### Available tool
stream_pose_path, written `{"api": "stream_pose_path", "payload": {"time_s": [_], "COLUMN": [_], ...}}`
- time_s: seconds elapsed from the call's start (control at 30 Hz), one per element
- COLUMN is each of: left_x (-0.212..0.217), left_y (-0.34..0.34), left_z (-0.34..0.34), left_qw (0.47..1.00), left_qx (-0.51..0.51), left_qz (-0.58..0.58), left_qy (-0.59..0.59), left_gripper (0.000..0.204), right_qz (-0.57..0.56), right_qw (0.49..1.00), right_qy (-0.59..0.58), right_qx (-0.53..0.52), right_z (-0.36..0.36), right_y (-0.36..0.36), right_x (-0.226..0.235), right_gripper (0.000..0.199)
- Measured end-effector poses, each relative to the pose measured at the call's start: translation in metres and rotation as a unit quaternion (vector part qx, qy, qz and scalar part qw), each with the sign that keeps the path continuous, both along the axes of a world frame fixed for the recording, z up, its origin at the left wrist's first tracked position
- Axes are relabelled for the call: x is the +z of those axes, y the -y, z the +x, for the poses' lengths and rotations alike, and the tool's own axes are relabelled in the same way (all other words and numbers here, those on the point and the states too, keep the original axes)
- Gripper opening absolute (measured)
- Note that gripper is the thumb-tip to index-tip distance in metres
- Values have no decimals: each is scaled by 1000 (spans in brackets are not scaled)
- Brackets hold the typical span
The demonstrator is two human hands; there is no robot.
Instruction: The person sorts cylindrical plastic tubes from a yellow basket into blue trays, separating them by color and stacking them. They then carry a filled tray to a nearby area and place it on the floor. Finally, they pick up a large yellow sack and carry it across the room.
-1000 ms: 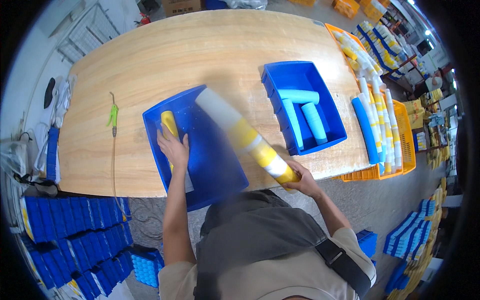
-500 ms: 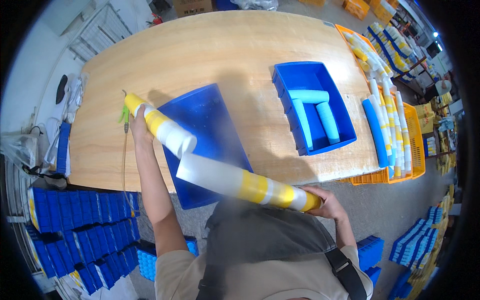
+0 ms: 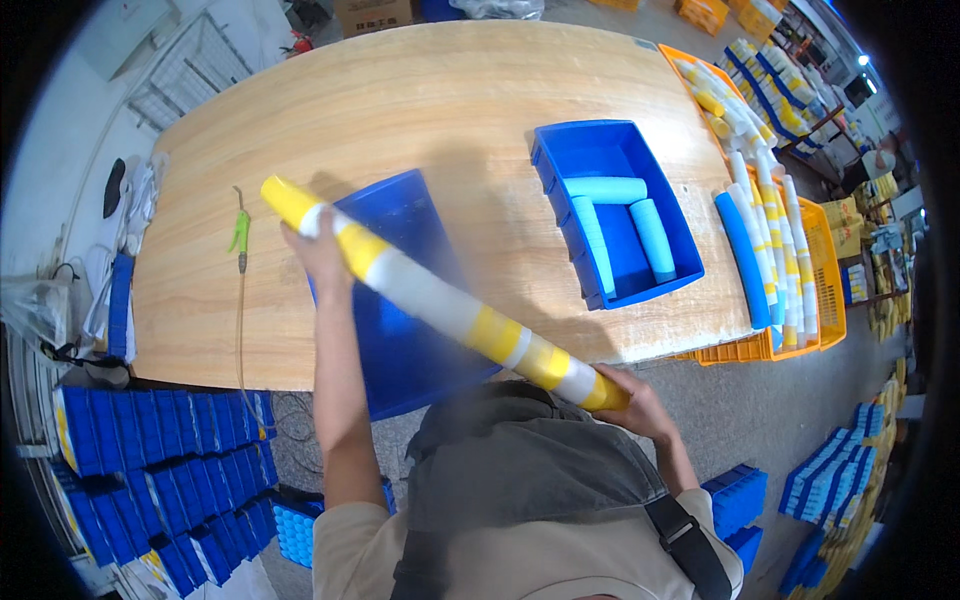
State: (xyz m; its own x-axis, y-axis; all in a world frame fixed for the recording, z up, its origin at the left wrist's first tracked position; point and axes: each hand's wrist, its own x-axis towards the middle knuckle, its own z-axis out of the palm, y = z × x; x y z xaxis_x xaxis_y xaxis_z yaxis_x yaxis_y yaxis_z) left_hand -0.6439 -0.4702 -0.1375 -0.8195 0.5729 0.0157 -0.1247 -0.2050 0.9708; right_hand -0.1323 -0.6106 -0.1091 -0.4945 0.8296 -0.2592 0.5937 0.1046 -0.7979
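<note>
The tube point(image 3: 430, 295) is spanning the centre of the frame diagonally, running from upper left to lower right above the left tray point(image 3: 400, 365). It is showing a long, slender cylindrical form, banded in yellow and white; its surface is appearing smooth, with the white bands looking slightly translucent. The left hand point(image 3: 325, 258) is gripping the tube near its upper-left end, thumb and fingers wrapping around it. The right hand point(image 3: 642, 402) is gripping the lower-right end; some of its fingers are being hidden by the tube.

The left tray is presenting smooth, dark blue walls and is overhanging the front edge of the table point(image 3: 450, 120), whose top is showing a pale wood grain. The tube and the left forearm are obstructing part of this tray.

Right of centre, the right tray point(image 3: 625, 285), also blue and ribbed outside, is holding three light blue rolls point(image 3: 607, 190). At the right of the frame, an orange basket point(image 3: 828, 280) is carrying banded tubes point(image 3: 770, 240) beside a blue tube point(image 3: 743, 260). At the left, a green air gun point(image 3: 239, 232) is lying on the table, its thin hose point(image 3: 240, 330) trailing over the front edge. Blue boxes point(image 3: 140, 430) are standing in rows at lower left.
</note>
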Motion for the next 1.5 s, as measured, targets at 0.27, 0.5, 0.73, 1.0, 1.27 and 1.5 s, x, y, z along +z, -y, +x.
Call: {"api": "stream_pose_path", "payload": {"time_s": [0.27, 0.5, 0.73, 1.0, 1.27, 1.5], "left_x": [-15, -35, -32, -107, -174, -195], "left_y": [-46, 71, 193, 251, 243, 305], "left_z": [117, 82, -13, -73, -46, -10], "left_qw": [931, 944, 981, 944, 796, 744], "left_qx": [-235, -168, 109, 158, 171, 227], "left_qz": [-143, -157, -144, -54, 171, 280], "left_qy": [-239, -237, -74, 285, 555, 563], "left_gripper": [64, 30, 29, 27, 58, 53], "right_qz": [-108, 304, 144, 422, 495, 480], "right_qw": [979, 951, 973, 812, 674, 632], "right_qy": [-110, 25, 143, 190, 179, 43], "right_qx": [-132, -57, 107, 356, 518, 606], "right_z": [-4, -84, -223, -299, -373, -322], "right_y": [-3, -43, -93, -180, -91, -11], "right_x": [-52, -90, -78, 172, 245, 227], "right_gripper": [75, 72, 52, 44, 45, 41]}}
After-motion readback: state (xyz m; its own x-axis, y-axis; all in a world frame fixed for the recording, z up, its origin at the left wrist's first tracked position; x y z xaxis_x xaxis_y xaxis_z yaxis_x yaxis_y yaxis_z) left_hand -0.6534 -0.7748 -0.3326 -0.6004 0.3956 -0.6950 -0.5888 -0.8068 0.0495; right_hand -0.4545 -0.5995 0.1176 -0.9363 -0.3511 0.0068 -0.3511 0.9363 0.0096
